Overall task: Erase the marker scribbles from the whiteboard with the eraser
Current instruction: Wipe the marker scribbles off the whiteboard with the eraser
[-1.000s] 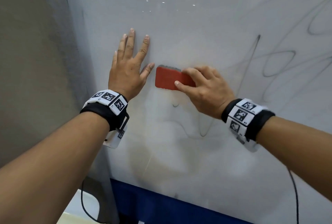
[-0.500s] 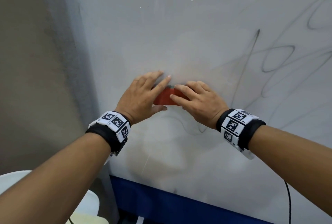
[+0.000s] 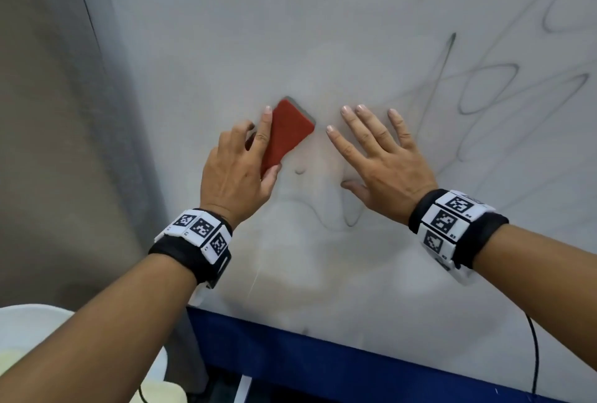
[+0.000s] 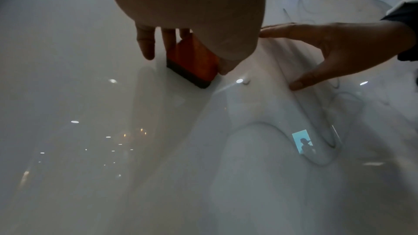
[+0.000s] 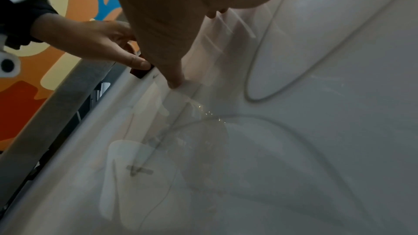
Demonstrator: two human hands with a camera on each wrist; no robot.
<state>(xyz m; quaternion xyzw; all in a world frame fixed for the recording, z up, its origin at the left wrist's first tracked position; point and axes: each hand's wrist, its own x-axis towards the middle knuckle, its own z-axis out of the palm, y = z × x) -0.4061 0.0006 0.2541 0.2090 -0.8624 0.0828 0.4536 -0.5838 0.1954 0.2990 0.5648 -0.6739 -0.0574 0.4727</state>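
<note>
A red eraser (image 3: 289,133) with a dark felt base lies tilted against the whiteboard (image 3: 323,31). My left hand (image 3: 239,170) grips it, fingers along its left side and thumb at its lower corner. In the left wrist view the eraser (image 4: 192,60) sits felt-down under my left hand (image 4: 192,6). My right hand (image 3: 384,157) rests flat on the board just right of the eraser, fingers spread and holding nothing. Black marker scribbles (image 3: 484,89) loop across the board's right part. A small mark (image 3: 300,171) and a faint loop (image 3: 350,215) lie between my hands.
A blue frame (image 3: 323,357) runs along the board's lower edge. A grey panel (image 3: 64,112) stands to the left of the board. A white rounded object (image 3: 32,322) sits at the lower left. A black cable (image 3: 534,354) hangs at the lower right.
The eraser has passed from my right hand to my left and turned more upright. My right hand has let go, opened and moved right; my left hand, earlier flat on the board, now grips.
</note>
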